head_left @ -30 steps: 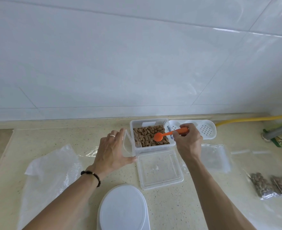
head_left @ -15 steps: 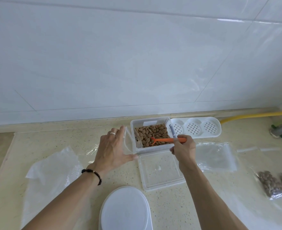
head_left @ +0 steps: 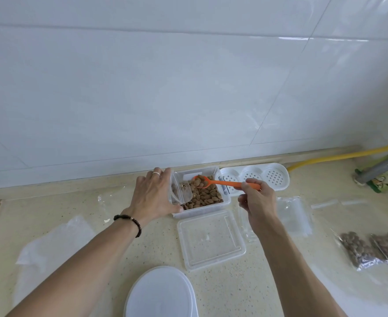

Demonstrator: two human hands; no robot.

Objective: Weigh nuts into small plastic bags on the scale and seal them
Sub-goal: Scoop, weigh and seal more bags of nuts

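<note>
Two filled bags of nuts lie at the right edge of the bench, well apart from the work. The left hand holds a small clear bag open at the left wall of the nut container, its mouth tipped over the nuts; some nuts already show inside it. The right hand has its grip pinched on the handle of an orange scoop, whose loaded bowl hangs over the container's far side, near the bag mouth. The container's lid lies just in front, and the white scale sits nearer the person, bare, with nothing on it.

Risks, as judged:
- The scoop looks heaped; a tilt before it reaches the mouth would drop nuts, most likely back into the container.
- The bag mouth is soft and held by one hand; if it sags shut, nuts would spill onto the bench.
- Filling away from the scale risks an over-weight bag, requiring correction.
</note>
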